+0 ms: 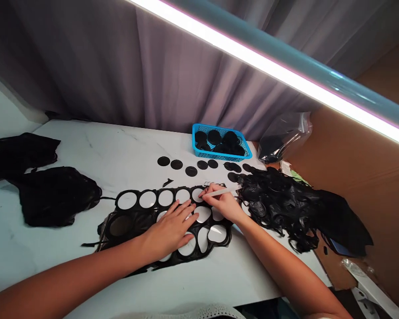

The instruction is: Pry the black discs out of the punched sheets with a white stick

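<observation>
A black sheet point(140, 220) with rows of round holes lies on the white marbled table point(119, 146); pale table or backing shows through most of the holes. My left hand point(173, 228) rests flat on the sheet's middle, fingers spread, holding nothing. Just right of it, my right hand point(224, 204) pinches a slim white pen-shaped tool point(221, 192). The tool's tip is at a hole in the top row and is too small to make out. Several loose black discs point(176, 164) lie beyond the sheet.
At the back, a blue plastic basket point(196, 153) holds black discs. A heap of black scraps point(275, 199) covers the right side, with a clear plastic bag point(284, 133) behind it. Black fabric point(49, 195) lies at left. A bright tube lamp point(269, 66) crosses overhead.
</observation>
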